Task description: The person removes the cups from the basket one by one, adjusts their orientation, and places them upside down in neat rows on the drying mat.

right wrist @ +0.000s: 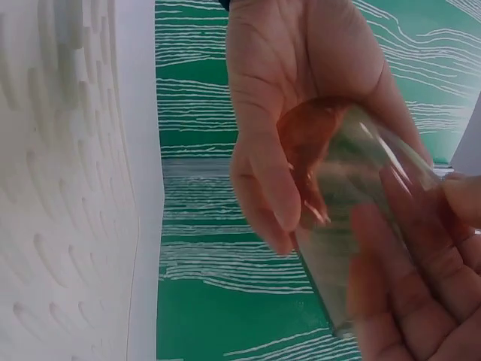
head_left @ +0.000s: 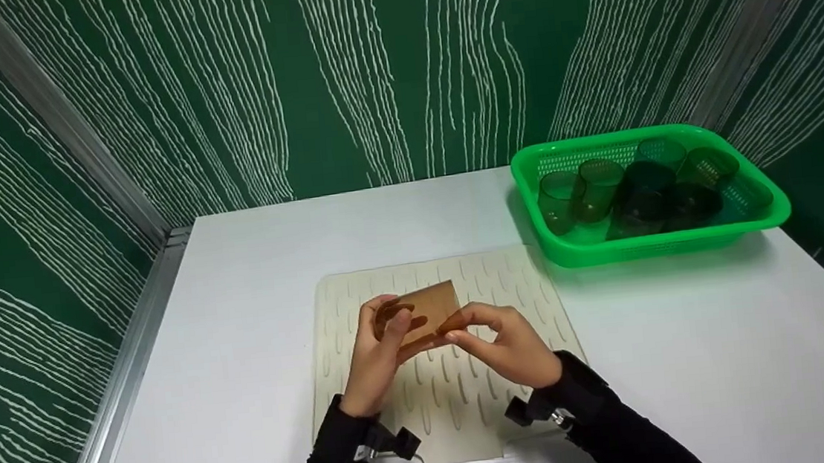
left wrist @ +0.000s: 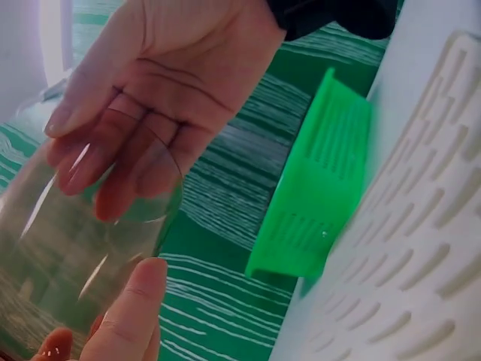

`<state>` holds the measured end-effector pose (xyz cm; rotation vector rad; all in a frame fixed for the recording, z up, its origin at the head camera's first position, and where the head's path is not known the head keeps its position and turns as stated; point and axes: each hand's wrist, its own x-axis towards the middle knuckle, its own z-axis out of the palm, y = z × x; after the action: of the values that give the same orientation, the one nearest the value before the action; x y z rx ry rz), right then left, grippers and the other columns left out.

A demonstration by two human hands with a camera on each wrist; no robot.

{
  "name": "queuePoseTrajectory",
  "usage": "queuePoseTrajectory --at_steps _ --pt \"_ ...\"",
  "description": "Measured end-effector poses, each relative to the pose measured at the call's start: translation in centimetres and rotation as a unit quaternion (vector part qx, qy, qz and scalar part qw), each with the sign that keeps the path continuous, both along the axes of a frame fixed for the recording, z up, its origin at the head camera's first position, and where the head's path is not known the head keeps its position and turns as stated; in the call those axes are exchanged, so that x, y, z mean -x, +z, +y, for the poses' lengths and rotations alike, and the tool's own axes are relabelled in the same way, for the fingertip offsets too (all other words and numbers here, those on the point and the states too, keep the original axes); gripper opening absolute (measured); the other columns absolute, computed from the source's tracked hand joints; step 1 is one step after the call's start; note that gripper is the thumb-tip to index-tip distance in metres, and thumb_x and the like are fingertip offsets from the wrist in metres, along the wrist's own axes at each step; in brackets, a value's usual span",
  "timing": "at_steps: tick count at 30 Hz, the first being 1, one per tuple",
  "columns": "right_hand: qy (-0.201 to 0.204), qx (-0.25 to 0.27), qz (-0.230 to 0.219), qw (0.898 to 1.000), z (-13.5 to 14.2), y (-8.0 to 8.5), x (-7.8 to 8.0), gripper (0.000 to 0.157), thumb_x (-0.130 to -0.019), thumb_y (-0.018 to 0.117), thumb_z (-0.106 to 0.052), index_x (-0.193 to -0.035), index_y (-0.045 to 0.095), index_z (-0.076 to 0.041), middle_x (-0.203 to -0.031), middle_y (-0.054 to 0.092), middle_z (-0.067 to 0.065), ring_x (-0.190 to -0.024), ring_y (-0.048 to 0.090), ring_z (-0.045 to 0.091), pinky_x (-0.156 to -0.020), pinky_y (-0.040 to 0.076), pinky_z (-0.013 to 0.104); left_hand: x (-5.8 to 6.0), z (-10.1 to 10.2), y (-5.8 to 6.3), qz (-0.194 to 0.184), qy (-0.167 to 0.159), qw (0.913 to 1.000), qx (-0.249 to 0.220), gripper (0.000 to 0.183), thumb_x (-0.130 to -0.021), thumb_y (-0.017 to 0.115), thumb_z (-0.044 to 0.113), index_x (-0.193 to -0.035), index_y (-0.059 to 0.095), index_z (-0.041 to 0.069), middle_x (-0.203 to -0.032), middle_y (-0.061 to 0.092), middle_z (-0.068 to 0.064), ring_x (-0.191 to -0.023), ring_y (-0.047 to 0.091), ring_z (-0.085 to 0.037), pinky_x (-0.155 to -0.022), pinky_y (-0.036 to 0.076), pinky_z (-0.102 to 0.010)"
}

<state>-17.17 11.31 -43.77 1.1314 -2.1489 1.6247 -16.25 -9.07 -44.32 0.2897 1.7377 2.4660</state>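
Both hands hold a transparent amber-tinted glass (head_left: 432, 303), tilted on its side above the pale ridged mat (head_left: 433, 390). My left hand (head_left: 374, 358) grips its left end, thumb on the near side; the fingers show through the wall. At the right end, my right hand (head_left: 515, 345) pinches the edge between thumb and fingers. In the left wrist view the left palm (left wrist: 180, 75) faces the glass (left wrist: 60, 241). The right wrist view shows the right hand's fingers (right wrist: 274, 184) curled at the edge of the glass (right wrist: 331, 248).
A green plastic basket (head_left: 670, 245) stands at the back right of the white table (head_left: 240, 314), holding several tinted glasses (head_left: 599, 181), some very dark. Green walls (head_left: 398, 76) with white wavy lines enclose the back and sides.
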Motion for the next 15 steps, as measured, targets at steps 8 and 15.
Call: queuePoseTrajectory --at_steps 8,15 --pt "-0.012 -0.046 0.039 0.998 1.2 0.0 0.5 0.017 -0.089 0.067 -0.002 -0.105 0.070 -0.006 -0.099 0.073 0.010 -0.095 0.068 0.023 -0.092 0.052 0.029 0.0 -0.1 0.1 0.026 0.020 0.9981 0.053 0.053 -0.099 0.059 0.029 -0.135 0.029 0.003 -0.132 0.040 -0.021 -0.118 0.057 -0.030 -0.095 0.054 -0.044" --pt "-0.050 -0.055 0.072 0.995 2.6 0.4 1.3 0.019 -0.087 0.070 0.000 -0.104 0.071 -0.008 -0.100 0.073 0.007 -0.098 0.068 0.022 -0.094 0.050 0.025 0.1 -1.0 0.5 0.038 0.042 0.9958 0.072 0.052 -0.098 0.059 0.028 -0.136 0.031 0.005 -0.133 0.040 -0.022 -0.117 0.056 -0.031 -0.094 0.054 -0.045"
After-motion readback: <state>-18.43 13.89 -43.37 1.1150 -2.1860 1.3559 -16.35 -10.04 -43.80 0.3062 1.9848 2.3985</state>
